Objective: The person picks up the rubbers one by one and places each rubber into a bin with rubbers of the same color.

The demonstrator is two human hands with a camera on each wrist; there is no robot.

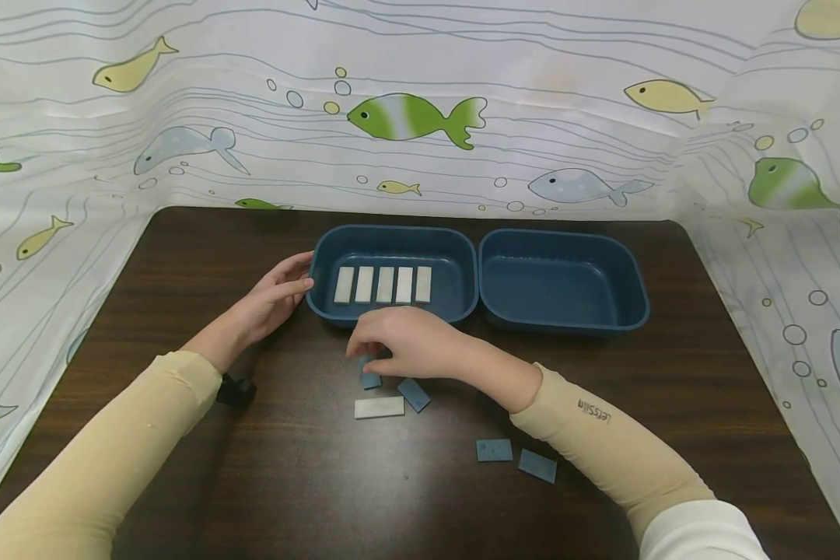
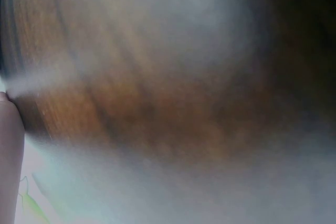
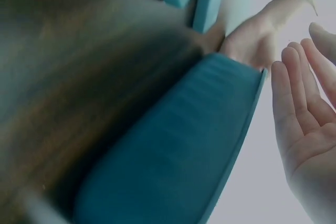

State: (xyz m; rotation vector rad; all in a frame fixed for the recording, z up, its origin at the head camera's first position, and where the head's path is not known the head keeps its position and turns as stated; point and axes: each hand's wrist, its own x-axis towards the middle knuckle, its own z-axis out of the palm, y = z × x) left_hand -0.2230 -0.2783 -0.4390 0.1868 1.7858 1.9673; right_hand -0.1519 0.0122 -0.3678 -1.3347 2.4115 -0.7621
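My left hand rests against the left end of the left dark blue bin, thumb and fingertips at its rim. Several white rectangular tiles stand in a row inside that bin. My right hand is over the table just in front of the bin, its fingers loosely bent above a blue tile. In the right wrist view the right palm shows nothing held. Close by lie a second blue tile and a longer white tile.
A second dark blue bin stands touching the right side of the first. Two more blue tiles lie near the right forearm on the dark wooden table. A fish-patterned sheet surrounds the table's back and sides.
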